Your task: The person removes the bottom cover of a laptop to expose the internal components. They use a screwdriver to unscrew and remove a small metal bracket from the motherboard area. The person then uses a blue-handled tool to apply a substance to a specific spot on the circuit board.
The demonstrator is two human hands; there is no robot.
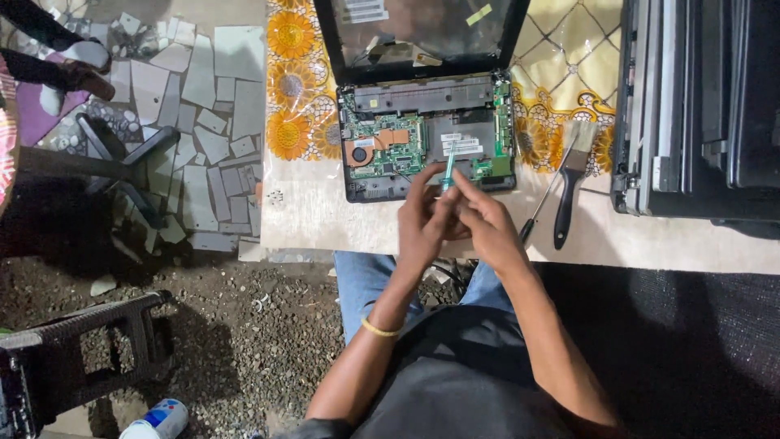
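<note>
An opened laptop [426,134] lies on the table with its keyboard cover off, so the green circuit board and copper cooler show. Its screen lid [418,32] stands tilted back. Just in front of the laptop's near edge my left hand [424,218] and my right hand [481,218] meet, fingers closed together around a small teal-handled screwdriver [448,169] that points up toward the board. I cannot tell which hand carries most of the grip. A yellow band circles my left wrist.
A black-handled brush [571,183] and a thin screwdriver [543,202] lie to the right of my hands. Stacked dark laptops [699,106] fill the table's right side. A patterned cloth [296,89] covers the table. Left of it are floor tiles, gravel, a chair and a white can [158,420].
</note>
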